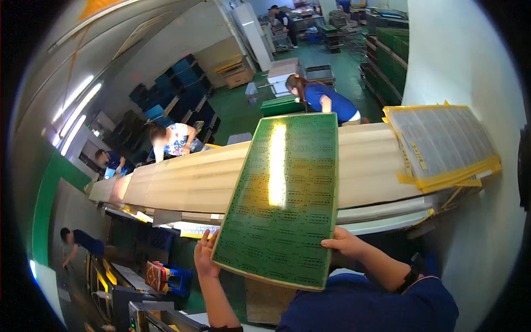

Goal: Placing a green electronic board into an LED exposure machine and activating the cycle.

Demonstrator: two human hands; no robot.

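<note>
A large rectangular green circuit board panel (276,232), covered in rows of small dark marks, slants up in front of me. Its pale edge looks thick; whether it is one panel or a stack, I cannot tell. Glare from a lamp streaks its upper half. My left hand (206,257) grips the near left edge, some fingers hidden behind it. At the right edge, my right hand (344,243) has its thumb on the face and its other fingers underneath. The panel's far part overlaps a long table with a beige cover (188,180).
A grey translucent sheet framed in yellow tape (448,144) lies on the table's right end. Across the table, a person in blue (332,102) leans near green panels (279,105). Another person (176,138) works farther left. Machinery (160,318) stands at lower left, a white wall (462,61) at right.
</note>
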